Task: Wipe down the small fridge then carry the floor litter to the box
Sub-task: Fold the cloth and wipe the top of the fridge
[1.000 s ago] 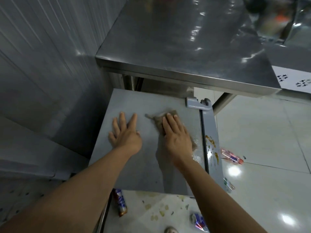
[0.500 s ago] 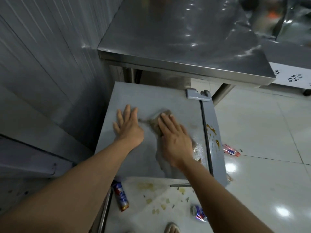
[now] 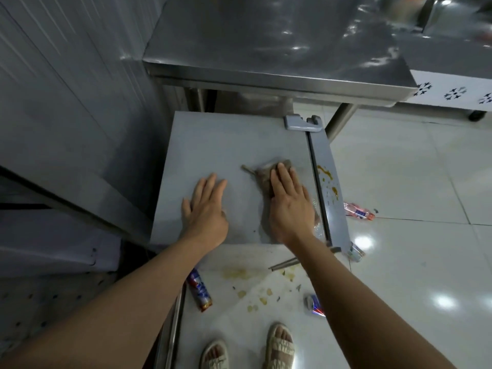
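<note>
Grey fridge top (image 3: 213,145) (steel table (image 3: 266,35) above); littered tile floor (image 3: 399,235).

Two hands lie flat on top of one small fridge (image 3: 213,145): the left hand (image 3: 206,209) bare on the lid, the right hand (image 3: 288,206) over one brown rag (image 3: 263,177). One steel table (image 3: 266,49) stands behind. On the floor I count four bits of litter: one can (image 3: 199,290), one crushed can (image 3: 314,304), one plastic bottle (image 3: 358,211), one wrapper (image 3: 355,253). Two sandalled feet.
</note>
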A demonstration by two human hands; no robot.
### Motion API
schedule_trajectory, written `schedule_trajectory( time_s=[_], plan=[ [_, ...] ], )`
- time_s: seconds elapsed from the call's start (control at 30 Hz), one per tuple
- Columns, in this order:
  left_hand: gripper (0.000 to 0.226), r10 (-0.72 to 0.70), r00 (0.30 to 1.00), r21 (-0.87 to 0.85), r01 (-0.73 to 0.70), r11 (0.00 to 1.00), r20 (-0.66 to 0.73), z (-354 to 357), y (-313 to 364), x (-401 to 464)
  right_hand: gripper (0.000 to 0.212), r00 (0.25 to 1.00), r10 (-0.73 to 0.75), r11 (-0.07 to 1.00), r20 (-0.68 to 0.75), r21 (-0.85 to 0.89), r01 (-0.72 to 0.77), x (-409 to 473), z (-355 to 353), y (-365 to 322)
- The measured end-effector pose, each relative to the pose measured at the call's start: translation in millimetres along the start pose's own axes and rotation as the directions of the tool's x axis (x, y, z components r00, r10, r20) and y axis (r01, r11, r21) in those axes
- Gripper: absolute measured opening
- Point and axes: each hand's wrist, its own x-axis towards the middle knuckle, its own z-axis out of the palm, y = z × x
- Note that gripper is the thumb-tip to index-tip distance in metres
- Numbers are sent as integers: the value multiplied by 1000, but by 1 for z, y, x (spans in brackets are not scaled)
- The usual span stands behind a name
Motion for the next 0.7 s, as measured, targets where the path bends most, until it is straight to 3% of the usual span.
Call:
schedule_trajectory(
  time_s=[0.17,0.3,0.4,0.53,0.7],
  plan=[
    [66,0,998,-11,0,1000,57,-5,-4,-3,57,993,-112,993,-34,44,114,-66,0,0],
    [66,46,998,12,-46,999,42,-7,-12,-20,58,996,89,995,-17,40,-88,-29,-3,-2],
    [69,55,998,-92,-53,994,17,-12,-15,-26,71,986,168,986,-12,24,-168,-32,4,-33],
    [71,-6,997,-251,-14,968,-77,-21,-18,-32,67,999,37,995,-19,91,-35,-64,21,-73],
    [73,-13,997,-231,-5,973,-77,-20,-12,-31,65,990,-139,989,-24,55,140,-77,18,-79]
  ],
)
